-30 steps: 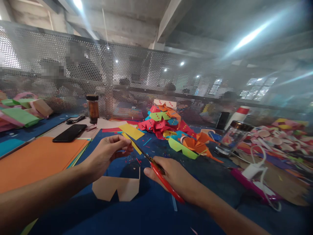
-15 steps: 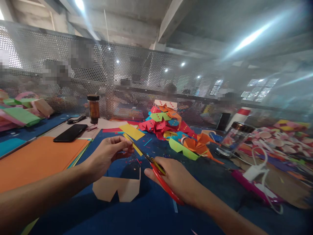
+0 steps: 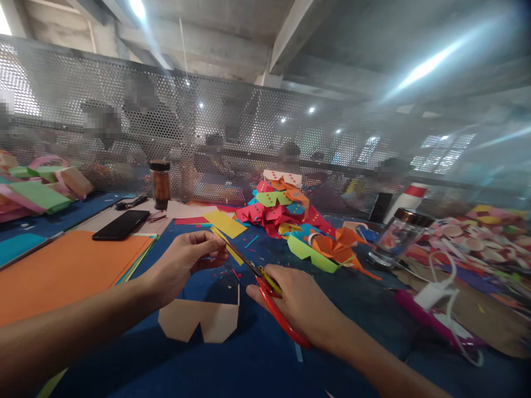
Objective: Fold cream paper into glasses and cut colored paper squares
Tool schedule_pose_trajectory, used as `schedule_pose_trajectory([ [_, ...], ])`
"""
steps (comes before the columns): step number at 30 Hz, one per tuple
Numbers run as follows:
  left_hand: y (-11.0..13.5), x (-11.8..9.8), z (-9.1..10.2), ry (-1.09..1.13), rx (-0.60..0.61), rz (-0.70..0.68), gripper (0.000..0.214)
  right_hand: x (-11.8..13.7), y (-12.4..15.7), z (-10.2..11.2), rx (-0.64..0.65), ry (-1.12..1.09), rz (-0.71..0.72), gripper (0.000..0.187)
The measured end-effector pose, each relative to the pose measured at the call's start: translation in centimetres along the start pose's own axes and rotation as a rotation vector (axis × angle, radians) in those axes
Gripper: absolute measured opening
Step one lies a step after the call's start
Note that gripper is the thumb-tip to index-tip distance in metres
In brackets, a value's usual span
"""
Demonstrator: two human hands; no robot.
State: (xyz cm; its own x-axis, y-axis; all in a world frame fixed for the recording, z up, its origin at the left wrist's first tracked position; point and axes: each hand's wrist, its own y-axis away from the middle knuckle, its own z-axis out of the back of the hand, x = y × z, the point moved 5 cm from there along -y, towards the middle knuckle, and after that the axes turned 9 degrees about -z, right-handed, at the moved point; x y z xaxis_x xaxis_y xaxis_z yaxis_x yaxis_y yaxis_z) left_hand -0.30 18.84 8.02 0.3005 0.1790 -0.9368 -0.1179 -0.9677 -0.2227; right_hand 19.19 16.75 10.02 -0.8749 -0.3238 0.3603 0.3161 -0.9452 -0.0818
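Between the thumb and fingers of my left hand (image 3: 188, 257) is pinched a narrow yellow paper strip (image 3: 235, 255). My right hand (image 3: 301, 298) grips a pair of scissors (image 3: 279, 312) with red and yellow handles. Their blades lie along the strip, close to my left fingertips, and look nearly closed. Below my hands, a tan paper cutout (image 3: 199, 319) shaped like a pair of glasses rests on the blue tabletop (image 3: 174, 370). A wider yellow paper piece (image 3: 225, 223) lies just beyond my left hand.
Orange sheets (image 3: 70, 271) and a black phone (image 3: 121, 225) lie at left, near a dark-lidded jar (image 3: 160, 185). Colourful folded paper pieces (image 3: 277, 207) are heaped ahead. On the right are a clear bottle (image 3: 400, 237), a white cable (image 3: 450, 309) and paper scraps (image 3: 468, 232).
My hands, the strip and the scissors stay almost in place. The whole view has shifted very slightly.
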Motion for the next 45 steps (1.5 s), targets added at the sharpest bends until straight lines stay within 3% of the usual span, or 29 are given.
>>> schedule_pose_trajectory([
  [45,-0.1,-0.1,-0.1,-0.012,0.025,-0.009,0.019,-1.1,-0.7,-0.7,-0.156,0.190,0.050,0.032],
])
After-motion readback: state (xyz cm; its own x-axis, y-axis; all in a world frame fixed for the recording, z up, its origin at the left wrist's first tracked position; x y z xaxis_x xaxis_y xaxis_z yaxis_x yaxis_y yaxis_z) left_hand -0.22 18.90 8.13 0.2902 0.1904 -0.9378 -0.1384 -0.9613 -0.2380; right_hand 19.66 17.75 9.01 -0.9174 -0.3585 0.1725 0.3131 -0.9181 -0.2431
